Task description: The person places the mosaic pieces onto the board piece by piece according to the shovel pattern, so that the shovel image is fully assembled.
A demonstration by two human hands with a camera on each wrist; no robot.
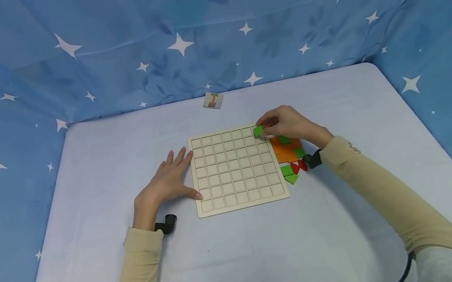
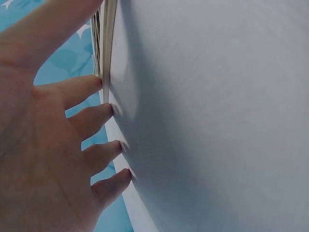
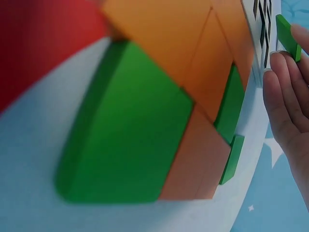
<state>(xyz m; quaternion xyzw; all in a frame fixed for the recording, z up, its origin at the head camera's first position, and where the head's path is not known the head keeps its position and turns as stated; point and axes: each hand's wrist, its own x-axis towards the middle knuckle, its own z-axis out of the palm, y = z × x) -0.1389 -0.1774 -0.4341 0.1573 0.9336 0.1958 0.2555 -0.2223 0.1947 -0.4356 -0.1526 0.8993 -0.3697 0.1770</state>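
A pale square grid board (image 1: pixel 231 170) lies flat on the white table, its cells bare. My left hand (image 1: pixel 167 179) is spread along the board's left edge, with thumb and fingertips right at the rim; the left wrist view shows the straight fingers (image 2: pixel 91 121) beside that edge. Over the top right corner of the board, my right hand (image 1: pixel 286 123) pinches a green square tile (image 1: pixel 258 131). The same green tile shows upright between thumb and fingers at the right of the right wrist view.
Orange tiles (image 1: pixel 284 152) lie against the board's right side, with green ones (image 1: pixel 300 152) on and around them. Below are red pieces (image 1: pixel 295 168) and more green tiles (image 1: pixel 291 178). A small patterned card (image 1: pixel 212 100) lies near the far edge. Blue star-printed cloth (image 1: pixel 184 68) hangs behind.
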